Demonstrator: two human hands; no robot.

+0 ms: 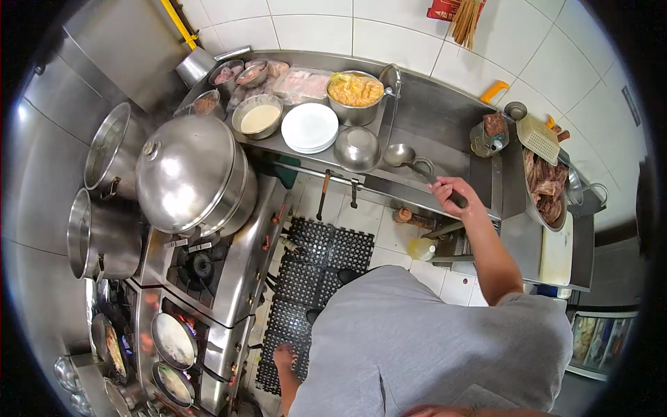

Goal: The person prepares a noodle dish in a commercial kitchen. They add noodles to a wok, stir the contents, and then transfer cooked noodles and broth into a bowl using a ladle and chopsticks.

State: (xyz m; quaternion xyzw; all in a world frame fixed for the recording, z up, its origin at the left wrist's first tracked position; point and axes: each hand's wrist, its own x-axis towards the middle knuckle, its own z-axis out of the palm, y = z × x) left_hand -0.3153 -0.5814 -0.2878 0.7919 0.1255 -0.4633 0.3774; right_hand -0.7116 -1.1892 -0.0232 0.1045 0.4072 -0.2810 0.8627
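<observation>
My right hand (452, 194) grips the dark handle of a metal ladle (400, 155) at the front edge of the sink. The ladle's bowl points left, beside an upturned steel bowl (357, 149). A metal ring (423, 166) lies just behind the handle. Low at my left side, my left hand (285, 357) hangs above the black rubber mat (302, 281), near the stove front. Its fingers look partly curled, and nothing shows in it. On the counter are stacked white plates (309, 127), a bowl of pale batter (259, 118) and a pot of yellow marinated food (356, 93).
Lit burners heat several frying pans (174, 340) at lower left. A large domed steamer pot (190, 174) and tall stockpots (104, 234) crowd the stove. The steel sink (435, 122) has a tap (397, 88). A tub of meat (547, 190) stands at right.
</observation>
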